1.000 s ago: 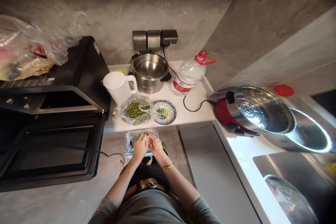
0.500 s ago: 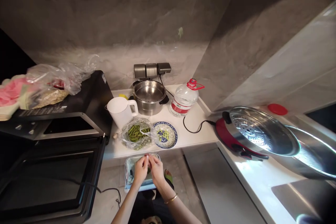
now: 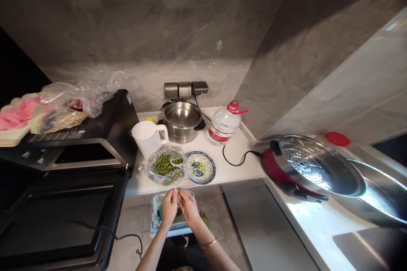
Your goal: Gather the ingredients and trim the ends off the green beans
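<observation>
Green pod [image 3: 178, 191] between left hand [image 3: 170, 206] and right hand [image 3: 188, 207]
Both pinch it at their fingertips; long axis unclear.

White jug [image 3: 145, 139] beside a steel pot [image 3: 182, 134]

Left hand [image 3: 170, 207] and right hand [image 3: 188, 208] together above a bin [image 3: 178, 232], near bagged green pods [image 3: 165, 164].

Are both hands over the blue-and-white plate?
No, the left hand and right hand meet above the bin, short of the counter where the plate lies.
</observation>
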Available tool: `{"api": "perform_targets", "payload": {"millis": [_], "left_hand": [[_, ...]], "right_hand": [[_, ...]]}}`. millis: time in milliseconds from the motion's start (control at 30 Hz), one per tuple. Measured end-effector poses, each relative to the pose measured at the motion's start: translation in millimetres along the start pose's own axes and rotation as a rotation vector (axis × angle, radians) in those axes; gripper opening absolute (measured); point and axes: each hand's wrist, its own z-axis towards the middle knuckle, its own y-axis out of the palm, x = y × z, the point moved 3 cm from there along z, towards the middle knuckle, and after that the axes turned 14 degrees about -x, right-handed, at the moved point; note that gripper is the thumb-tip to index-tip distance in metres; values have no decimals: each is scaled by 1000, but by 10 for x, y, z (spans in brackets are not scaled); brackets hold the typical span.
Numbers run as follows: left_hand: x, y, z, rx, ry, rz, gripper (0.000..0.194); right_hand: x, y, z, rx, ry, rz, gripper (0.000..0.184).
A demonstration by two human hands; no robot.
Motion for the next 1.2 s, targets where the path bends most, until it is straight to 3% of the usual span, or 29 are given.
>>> {"api": "perform_targets", "payload": {"millis": [167,233,300,467,567,900,1200], "left_hand": [[14,-61,85,-139,-174,-242,58],[4,-72,78,-192,-226,-236,58],[7,-95,44,-196,-179,-108,54],[-6,-135,-96,-194,-15,457,28],[-50,-134,-135,-224,53,620,29],[-97,-156,-165,-257,184,676,28],[-83,-225,-161,-167,129,504,22]], "right_hand": [[-78,8,-55,-18,10,-45,29],[-69,-9,-53,-17,12,-66,29],[-43,-38,-47,-19,15,-77,28],[35,-109,-54,-27,26,-94,26],[81,-139,-67,-22,44,-80,27],[116,-164,-113,3,158,52,35],[69,-154,-125,9,86,-36,40]]}}
